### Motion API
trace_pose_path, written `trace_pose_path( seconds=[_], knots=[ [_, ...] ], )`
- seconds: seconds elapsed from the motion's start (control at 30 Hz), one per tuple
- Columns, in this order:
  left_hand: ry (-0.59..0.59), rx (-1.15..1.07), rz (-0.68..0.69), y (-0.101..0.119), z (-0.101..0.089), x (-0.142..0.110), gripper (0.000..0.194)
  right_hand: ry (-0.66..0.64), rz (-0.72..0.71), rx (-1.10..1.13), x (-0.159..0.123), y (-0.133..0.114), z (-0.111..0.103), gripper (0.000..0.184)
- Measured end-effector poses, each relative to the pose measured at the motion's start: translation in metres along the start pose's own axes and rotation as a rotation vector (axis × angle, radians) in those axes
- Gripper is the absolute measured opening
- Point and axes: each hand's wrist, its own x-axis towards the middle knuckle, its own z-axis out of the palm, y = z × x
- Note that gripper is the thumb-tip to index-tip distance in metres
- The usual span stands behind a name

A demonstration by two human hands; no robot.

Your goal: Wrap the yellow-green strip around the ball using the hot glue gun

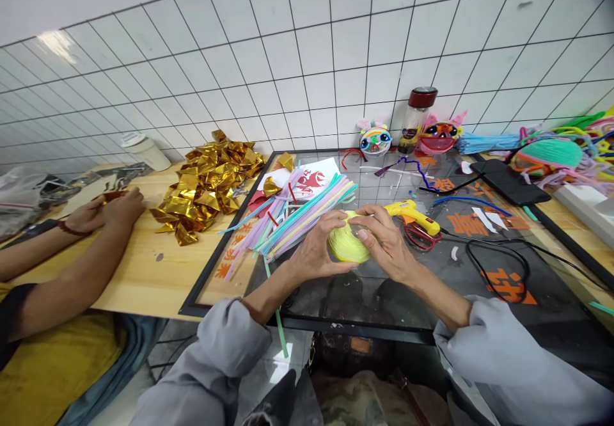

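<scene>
Between my two hands is a yellow ball wrapped in pipe cleaners (346, 244), held above the dark glass board. My left hand (314, 247) curls around its left side and underside. The fingers of my right hand (384, 240) press on its upper right, with thumb and fingertips close together; whatever lies under them is hidden. Just beyond my right hand rests a yellow glue gun (416, 215) with red-handled scissors (422, 239) partly beneath it. A bundle of pastel pipe cleaners (302, 215) lies to the left of my left hand.
Gold folded paper pieces (206, 176) are heaped on the left. A co-worker's hands (110, 208) are beyond them. Two decorated balls, one at the back (375, 139), stand near a bottle (413, 119). A black phone (509, 181) and a looped cable (499, 269) lie right.
</scene>
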Motion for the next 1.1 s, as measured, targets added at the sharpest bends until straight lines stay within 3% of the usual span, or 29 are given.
trace_pose_path(
  seconds=[0.33,0.47,0.87,1.1],
  knots=[
    [-0.028,0.04,-0.009,0.0027,-0.0021,0.0057,0.08,0.054,0.018,0.051,-0.0008,0.0005,0.0015,0.027],
    [-0.034,0.056,-0.012,0.004,-0.0029,0.0069,0.079,0.104,-0.024,-0.05,-0.0027,0.0006,-0.0022,0.025],
    [-0.026,0.071,0.012,0.0022,-0.0013,0.0063,0.078,0.041,-0.178,-0.256,-0.0018,-0.002,-0.0029,0.027],
    [-0.01,0.045,0.0,0.0026,-0.0014,0.0071,0.083,0.002,-0.049,-0.075,-0.0019,-0.0033,-0.002,0.028]
  ],
)
